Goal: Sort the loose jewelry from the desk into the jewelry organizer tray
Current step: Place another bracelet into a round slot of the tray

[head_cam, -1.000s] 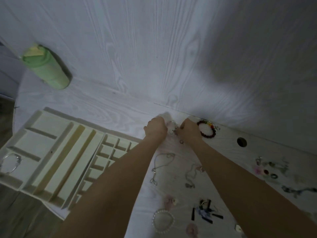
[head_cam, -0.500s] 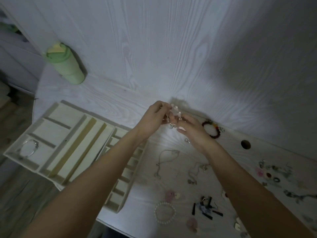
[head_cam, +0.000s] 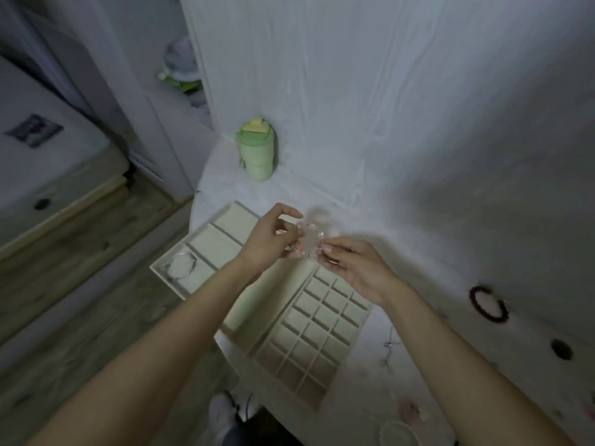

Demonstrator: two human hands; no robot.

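Both hands, left hand [head_cam: 273, 239] and right hand [head_cam: 351, 268], now pinch what looks like a clear bead bracelet [head_cam: 310, 241], lifted off the desk and carried above the tray [head_cam: 322, 336], ready to drop in.

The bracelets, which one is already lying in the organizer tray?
The silver bangle, lying in the tray's far-left compartment. The clear beaded bracelet is held in both hands; the dark red one lies on the desk.

A home bedroom: a white wood-grain bench [head_cam: 418, 194] stands in a corner beside a mattress on a bed frame [head_cam: 48, 162] and wood-look floor [head_cam: 80, 300], with a green lidded tumbler [head_cam: 256, 152] and a cream jewelry organizer tray [head_cam: 309, 342] on it
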